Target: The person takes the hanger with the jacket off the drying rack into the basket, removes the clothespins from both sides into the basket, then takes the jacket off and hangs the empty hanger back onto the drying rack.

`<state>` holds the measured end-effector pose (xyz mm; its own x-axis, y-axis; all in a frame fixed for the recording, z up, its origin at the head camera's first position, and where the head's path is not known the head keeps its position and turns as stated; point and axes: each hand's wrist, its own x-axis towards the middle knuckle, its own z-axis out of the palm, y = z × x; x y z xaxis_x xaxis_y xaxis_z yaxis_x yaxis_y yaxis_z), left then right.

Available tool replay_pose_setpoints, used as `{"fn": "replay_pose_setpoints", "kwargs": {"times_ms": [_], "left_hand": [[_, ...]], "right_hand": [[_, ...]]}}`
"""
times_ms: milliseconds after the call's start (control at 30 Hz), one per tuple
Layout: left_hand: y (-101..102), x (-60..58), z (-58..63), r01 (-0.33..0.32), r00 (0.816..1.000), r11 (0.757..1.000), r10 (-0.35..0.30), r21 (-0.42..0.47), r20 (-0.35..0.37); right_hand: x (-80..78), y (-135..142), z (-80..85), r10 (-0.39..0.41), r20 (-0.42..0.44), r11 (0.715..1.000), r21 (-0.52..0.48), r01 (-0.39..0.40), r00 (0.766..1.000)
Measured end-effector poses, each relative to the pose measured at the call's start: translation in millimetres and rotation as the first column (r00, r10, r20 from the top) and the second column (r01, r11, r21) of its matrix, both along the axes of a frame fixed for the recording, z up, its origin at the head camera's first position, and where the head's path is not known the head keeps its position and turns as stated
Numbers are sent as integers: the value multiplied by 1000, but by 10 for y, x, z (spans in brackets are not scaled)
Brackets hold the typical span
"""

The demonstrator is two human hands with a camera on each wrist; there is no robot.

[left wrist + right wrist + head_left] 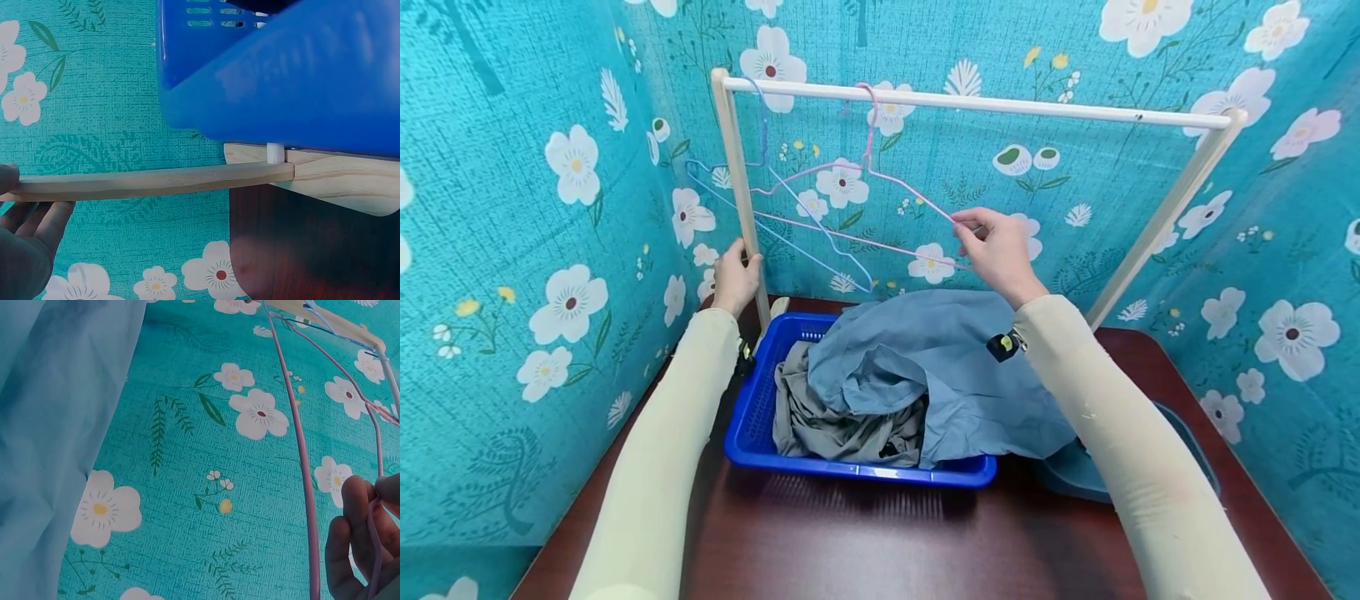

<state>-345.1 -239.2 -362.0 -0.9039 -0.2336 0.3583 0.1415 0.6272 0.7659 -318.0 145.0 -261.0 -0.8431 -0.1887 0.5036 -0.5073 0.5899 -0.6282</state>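
Observation:
My left hand point(735, 279) grips the left post point(732, 142) of a wooden clothes rack, the thumb on one side and fingers on the other in the left wrist view. With thumb and fingertips, my right hand point(996, 250) pinches the sloping right arm of a pink clothes hanger point(917, 197), whose hook hangs over the rack's white bar point(1000, 102). A blue hanger point(764, 142) hangs at the bar's left end, turned at an angle. Below the hands, a blue plastic basket point(857, 472) holds blue-grey cloth point(970, 367) and crumpled grey cloth point(842, 429).
The blue-grey cloth spills over the basket's right side toward a dull blue container point(1195, 450), partly behind my right forearm. The rack's right post point(1172, 208) stands at the back right. Flowered turquoise fabric point(572, 242) surrounds the dark red-brown table point(850, 550).

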Motion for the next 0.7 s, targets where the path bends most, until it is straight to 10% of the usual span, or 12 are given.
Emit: {"fn": "replay_pose_setpoints", "kwargs": {"times_ms": [700], "left_hand": [[-5, -2, -12, 6, 1000, 1000, -6, 27, 7]], "right_hand": [[41, -80, -104, 102, 143, 986, 119, -119, 984]]}}
